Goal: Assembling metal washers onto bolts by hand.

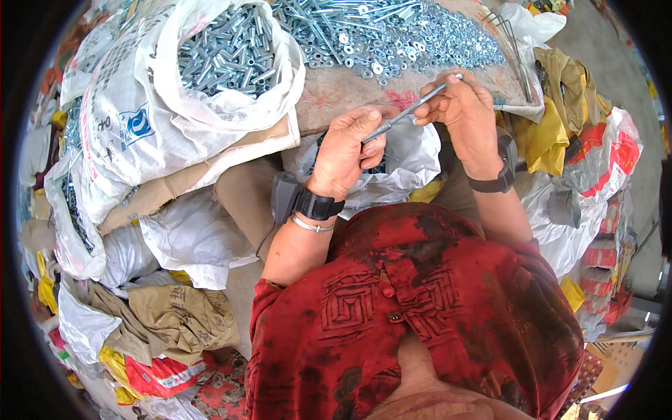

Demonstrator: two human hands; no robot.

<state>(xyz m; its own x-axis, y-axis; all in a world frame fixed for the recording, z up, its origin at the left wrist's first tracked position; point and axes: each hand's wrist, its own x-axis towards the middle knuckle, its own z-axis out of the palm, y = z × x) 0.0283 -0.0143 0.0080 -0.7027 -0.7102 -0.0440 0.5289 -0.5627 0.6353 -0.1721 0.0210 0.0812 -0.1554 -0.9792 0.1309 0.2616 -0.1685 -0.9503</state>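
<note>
A long metal anchor bolt (414, 108) slants between my hands, its far end up and to the right. My left hand (343, 150) is closed round its lower end, where a thicker sleeve sits on the rod. With thumb and fingertips, my right hand (467, 117) pinches the upper end. A small shiny piece shows at those fingertips, too small to name. Beyond my hands, a heap of washers and long bolts (392, 42) lies on the cloth-covered work surface (343, 98). A white woven sack (119, 119) at the left stands open, full of short metal sleeves (227, 56).
Below my hands, between my knees, is an open white bag (413, 157), its contents mostly hidden. A bent wire piece (514, 49) lies at the surface's right edge. Folded brown sacks (178, 315) and white bags lie at lower left; yellow and red bags (609, 157) crowd the right.
</note>
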